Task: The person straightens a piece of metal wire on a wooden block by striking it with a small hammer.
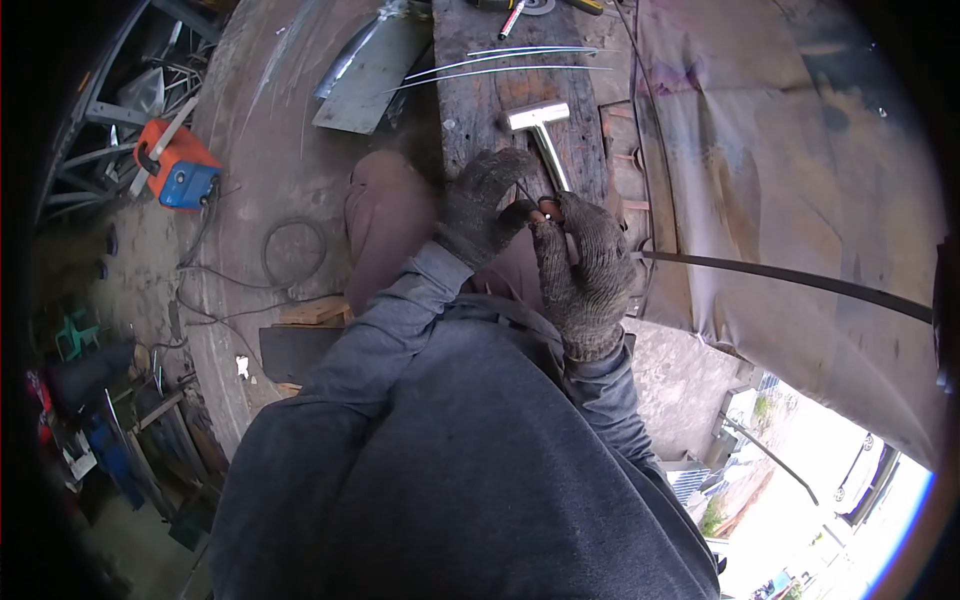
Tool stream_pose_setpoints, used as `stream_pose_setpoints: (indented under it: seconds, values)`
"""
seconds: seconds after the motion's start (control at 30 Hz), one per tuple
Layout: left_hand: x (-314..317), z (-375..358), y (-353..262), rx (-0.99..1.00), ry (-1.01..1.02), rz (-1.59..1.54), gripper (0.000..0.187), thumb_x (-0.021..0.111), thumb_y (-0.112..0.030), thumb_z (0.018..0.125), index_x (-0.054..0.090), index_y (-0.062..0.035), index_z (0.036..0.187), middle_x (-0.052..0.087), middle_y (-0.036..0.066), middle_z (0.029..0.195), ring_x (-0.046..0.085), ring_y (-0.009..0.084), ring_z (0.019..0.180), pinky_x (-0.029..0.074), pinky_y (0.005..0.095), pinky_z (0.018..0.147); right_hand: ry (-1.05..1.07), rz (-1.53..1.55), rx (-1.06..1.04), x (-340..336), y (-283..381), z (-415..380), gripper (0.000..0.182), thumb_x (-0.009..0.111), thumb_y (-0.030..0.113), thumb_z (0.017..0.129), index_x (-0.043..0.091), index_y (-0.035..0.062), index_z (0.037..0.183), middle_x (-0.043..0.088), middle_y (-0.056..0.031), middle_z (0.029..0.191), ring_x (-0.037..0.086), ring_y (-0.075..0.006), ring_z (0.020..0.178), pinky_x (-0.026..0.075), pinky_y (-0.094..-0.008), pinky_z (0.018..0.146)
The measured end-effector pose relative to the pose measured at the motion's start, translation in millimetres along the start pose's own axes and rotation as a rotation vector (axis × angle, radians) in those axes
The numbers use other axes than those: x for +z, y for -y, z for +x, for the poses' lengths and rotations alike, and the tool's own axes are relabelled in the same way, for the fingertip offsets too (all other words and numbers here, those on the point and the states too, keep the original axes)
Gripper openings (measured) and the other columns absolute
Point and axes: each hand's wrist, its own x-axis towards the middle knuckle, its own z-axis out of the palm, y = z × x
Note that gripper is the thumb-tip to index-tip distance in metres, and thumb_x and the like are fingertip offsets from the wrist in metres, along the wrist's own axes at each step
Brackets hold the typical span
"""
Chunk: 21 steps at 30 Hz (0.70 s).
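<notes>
My left hand [485, 205] and my right hand [585, 265], both in dark knitted gloves with bare fingertips on the right, meet over the near end of a wooden plank. The fingers of both are bent inward and closed around something small and thin between them; a tiny bright tip shows at the right fingertips, but I cannot tell what it is. Just beyond the hands, a shiny T-shaped metal piece [541, 122] lies on the worn plank [470, 110], its stem pointing toward my right hand.
Several thin metal rods [490, 70] cross the plank, with a marker pen [512, 20] beyond. To the left lie a sheet metal piece [365, 100], an orange-and-blue machine [180, 165] and a looped cable [295, 250]. A dark strip [790, 275] runs rightward past a brownish sheet [800, 180].
</notes>
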Motion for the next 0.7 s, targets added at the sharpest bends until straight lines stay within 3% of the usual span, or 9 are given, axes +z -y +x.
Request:
stream_pose_setpoints:
  seconds: [0.03, 0.1, 0.13, 0.2, 0.33, 0.4, 0.53, 0.63, 0.7]
  values:
    - [5.5, -3.2, -0.7, -0.003, -0.001, -0.001, 0.038, 0.066, -0.030, 0.090, 0.061, -0.0078, 0.121, 0.061, 0.015, 0.122, 0.058, 0.0369, 0.114, 0.043, 0.0481, 0.102, 0.006, -0.001, -0.020, 0.6, -0.6, 0.5, 0.025, 0.074, 0.007, 0.085, 0.065, 0.0017, 0.108, 0.070, -0.0126, 0.098, 0.067, -0.0272, 0.090, 0.052, -0.0355, 0.078]
    - [14.1, -8.7, -2.6, -0.339, 0.012, -0.361, 0.031, 0.064, -0.028, 0.091, 0.063, -0.0061, 0.113, 0.063, 0.016, 0.115, 0.061, 0.0356, 0.109, 0.049, 0.0460, 0.094, -0.027, 0.002, -0.008, 3.5, -1.5, -2.0, 0.026, 0.074, 0.008, 0.085, 0.065, 0.0018, 0.109, 0.070, -0.0126, 0.099, 0.067, -0.0273, 0.091, 0.052, -0.0358, 0.079]
    - [12.9, -7.7, -1.6, -0.342, 0.011, -0.363, 0.031, 0.064, -0.028, 0.091, 0.063, -0.0061, 0.113, 0.063, 0.016, 0.115, 0.061, 0.0356, 0.109, 0.049, 0.0460, 0.094, -0.062, 0.006, 0.002, 5.0, -2.5, -3.6, 0.027, 0.074, 0.008, 0.085, 0.065, 0.0020, 0.110, 0.069, -0.0125, 0.099, 0.067, -0.0274, 0.091, 0.052, -0.0361, 0.079]
    - [9.1, -4.2, 1.8, -0.074, -0.035, -0.170, 0.031, 0.069, -0.016, 0.082, 0.064, -0.0055, 0.110, 0.063, 0.014, 0.111, 0.061, 0.0327, 0.105, 0.048, 0.0427, 0.094, -0.049, 0.003, 0.032, 5.4, -5.3, -10.5, 0.028, 0.074, 0.009, 0.085, 0.064, 0.0022, 0.111, 0.069, -0.0125, 0.100, 0.067, -0.0275, 0.092, 0.052, -0.0364, 0.080]
    - [11.7, -5.9, 2.9, -0.112, 0.024, -0.093, 0.026, 0.071, -0.017, 0.081, 0.064, -0.0061, 0.104, 0.063, 0.014, 0.103, 0.062, 0.0294, 0.100, 0.049, 0.0383, 0.088, -0.021, -0.036, 0.067, 5.5, -7.4, -11.0, 0.032, 0.073, 0.007, 0.085, 0.063, 0.0024, 0.114, 0.069, -0.0124, 0.103, 0.067, -0.0281, 0.094, 0.052, -0.0371, 0.082]
    - [13.7, -6.8, 2.0, -0.240, 0.052, -0.199, 0.027, 0.055, -0.030, 0.096, 0.064, -0.0052, 0.101, 0.064, 0.015, 0.105, 0.063, 0.0353, 0.101, 0.050, 0.0438, 0.088, 0.008, -0.063, 0.075, 3.2, -8.8, -10.3, 0.031, 0.072, 0.006, 0.085, 0.063, 0.0026, 0.114, 0.069, -0.0120, 0.102, 0.067, -0.0281, 0.094, 0.052, -0.0369, 0.081]
    - [23.2, -15.4, 12.5, -0.298, 0.056, -0.285, 0.026, 0.055, -0.029, 0.096, 0.064, -0.0055, 0.099, 0.064, 0.014, 0.104, 0.063, 0.0347, 0.101, 0.050, 0.0438, 0.089, 0.012, 0.009, 0.011, 4.3, -9.3, -1.7, 0.029, 0.069, 0.002, 0.084, 0.064, 0.0030, 0.113, 0.070, -0.0108, 0.100, 0.067, -0.0275, 0.093, 0.052, -0.0366, 0.081]
    - [19.7, -13.7, 12.5, -0.262, 0.071, -0.241, 0.022, 0.055, -0.025, 0.095, 0.065, -0.0057, 0.100, 0.064, 0.014, 0.105, 0.063, 0.0341, 0.100, 0.051, 0.0435, 0.088, -0.007, -0.027, -0.004, 7.3, -7.0, 2.1, 0.028, 0.071, 0.005, 0.085, 0.064, 0.0031, 0.112, 0.070, -0.0108, 0.100, 0.067, -0.0267, 0.092, 0.052, -0.0360, 0.080]
    - [23.3, -16.2, 10.5, -0.170, -0.078, -0.144, 0.034, 0.072, -0.026, 0.088, 0.063, -0.0030, 0.111, 0.064, 0.011, 0.107, 0.062, 0.0239, 0.101, 0.048, 0.0346, 0.088, -0.004, -0.049, 0.020, 9.1, -3.0, 7.8, 0.028, 0.073, 0.007, 0.085, 0.064, 0.0031, 0.111, 0.070, -0.0107, 0.099, 0.067, -0.0263, 0.090, 0.052, -0.0358, 0.079]
